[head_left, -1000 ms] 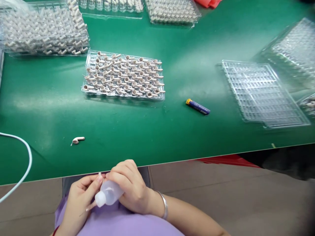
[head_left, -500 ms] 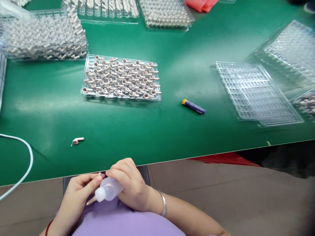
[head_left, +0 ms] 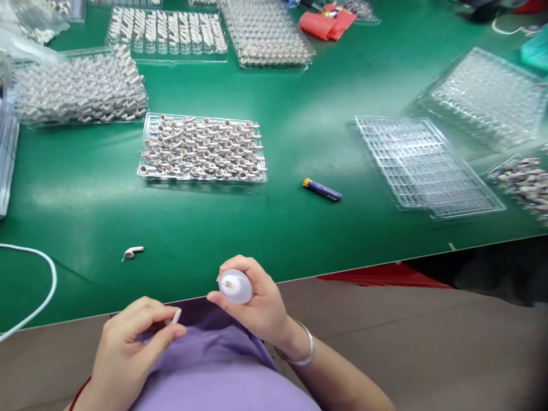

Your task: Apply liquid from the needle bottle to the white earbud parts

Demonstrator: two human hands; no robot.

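My right hand (head_left: 257, 302) is closed round a small translucent squeeze bottle (head_left: 234, 285), held upright at the near table edge with its tip facing the camera. My left hand (head_left: 128, 348) is lower, over my purple shirt, pinching a small white earbud-shaped part (head_left: 175, 315) between thumb and fingers. One loose white part (head_left: 132, 252) lies on the green mat to the left. Straight ahead a clear tray (head_left: 148, 171) holds several rows of beige parts.
A blue and yellow lighter (head_left: 322, 189) lies mid-table. An empty clear grid tray (head_left: 423, 165) sits to the right, with more trays (head_left: 488, 94) behind it. Filled trays (head_left: 77, 88) line the back left. A white cable (head_left: 38, 302) curves at the left edge. Red cloth (head_left: 326, 23) lies far back.
My hands have come apart. The right hand lifted the bottle and turned it upright at the table edge; the left hand drew down and left with the white part. The view tilted up.
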